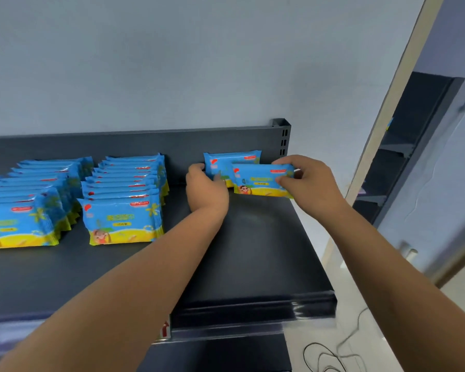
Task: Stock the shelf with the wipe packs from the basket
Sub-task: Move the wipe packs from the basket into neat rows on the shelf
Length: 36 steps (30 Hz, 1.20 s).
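Pale blue wall (pixel 172 63) backs a dark grey shelf (pixel 253 251). Two rows of upright blue and yellow wipe packs, a left row (pixel 32 200) and a middle row (pixel 126 194), fill its left side. At the back right, the left hand (pixel 206 187) grips a rear pack (pixel 226 162) by its left edge. The right hand (pixel 309 181) pinches a front pack (pixel 258 181) at its right end, just before the rear one.

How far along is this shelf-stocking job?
The left row and middle row already stand on the shelf. Now a third begins: the left hand holds the back pack, the right hand pinches the front pack. The bare shelf in front remains; the basket is unseen.
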Available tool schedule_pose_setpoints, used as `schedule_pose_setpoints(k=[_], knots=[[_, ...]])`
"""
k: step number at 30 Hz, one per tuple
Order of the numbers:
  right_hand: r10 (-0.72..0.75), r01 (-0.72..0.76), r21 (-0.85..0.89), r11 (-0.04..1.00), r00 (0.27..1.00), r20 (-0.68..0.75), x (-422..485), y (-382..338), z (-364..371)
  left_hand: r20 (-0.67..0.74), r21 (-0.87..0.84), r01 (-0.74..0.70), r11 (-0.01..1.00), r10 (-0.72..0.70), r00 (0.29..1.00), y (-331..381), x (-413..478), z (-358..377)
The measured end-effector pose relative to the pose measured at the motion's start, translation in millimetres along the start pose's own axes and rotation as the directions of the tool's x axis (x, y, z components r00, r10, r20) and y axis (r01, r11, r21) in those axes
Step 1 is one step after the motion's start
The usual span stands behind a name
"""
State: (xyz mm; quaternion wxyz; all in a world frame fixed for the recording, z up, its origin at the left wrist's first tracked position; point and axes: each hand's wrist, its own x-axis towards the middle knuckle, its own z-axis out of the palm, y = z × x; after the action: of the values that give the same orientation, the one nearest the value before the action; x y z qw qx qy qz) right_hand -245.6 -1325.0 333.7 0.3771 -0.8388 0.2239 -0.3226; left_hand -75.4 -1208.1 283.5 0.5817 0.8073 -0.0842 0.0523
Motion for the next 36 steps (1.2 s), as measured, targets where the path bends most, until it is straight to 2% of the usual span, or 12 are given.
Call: schedule_pose_setpoints(k=[2,5,7,11,16,21,24,30,33,36], knots=[[-0.029,0.029,-0.018,0.999,0.999,0.031,10.4,2.3,11.2,-0.016,-0.012,-0.013,1.000,0.013,1.000,-0.5,2.1,2.3],[-0.133,0.133,-0.158,0.978,0.991,0.013,24.5,7.4,28.3,-0.047,0.004,-0.016,1.000,0.016,0.999,2.8,5.0,5.8],[-0.148,0.141,-0.225,0.964,0.989,-0.014,33.6,11.3,36.3,-0.050,0.005,0.010,1.000,-0.010,0.999,4.8,5.7,6.7],[-0.064,0.050,-0.210,0.976,0.996,-0.058,44.0,16.1,46.7,0.000,-0.056,0.039,0.998,-0.039,0.999,3.3,10.2,4.4],[0.023,-0.027,-0.227,0.973,1.000,-0.019,52.3,18.7,53.8,0.020,-0.076,0.031,0.997,-0.030,0.999,4.6,14.0,3.2],[0.039,-0.035,-0.186,0.982,0.999,0.018,50.8,11.3,58.1,-0.037,-0.022,0.000,1.000,-0.001,0.999,3.7,12.5,4.2],[0.044,-0.039,-0.264,0.964,0.999,0.016,49.7,9.2,58.9,-0.067,-0.014,-0.017,1.000,0.016,0.998,5.8,9.6,2.7],[0.151,-0.131,-0.319,0.939,0.988,0.036,49.4,1.9,54.3,-0.087,0.013,-0.023,1.000,0.024,0.996,9.0,5.8,1.3],[0.217,-0.200,-0.310,0.930,0.976,0.019,43.1,-5.6,44.0,-0.202,0.105,0.066,0.992,-0.043,0.979,18.4,-2.8,0.6],[0.200,-0.188,-0.334,0.924,0.980,0.003,28.7,-18.5,27.3,-0.226,0.016,0.182,0.983,-0.174,0.958,39.6,-16.1,-0.6]])
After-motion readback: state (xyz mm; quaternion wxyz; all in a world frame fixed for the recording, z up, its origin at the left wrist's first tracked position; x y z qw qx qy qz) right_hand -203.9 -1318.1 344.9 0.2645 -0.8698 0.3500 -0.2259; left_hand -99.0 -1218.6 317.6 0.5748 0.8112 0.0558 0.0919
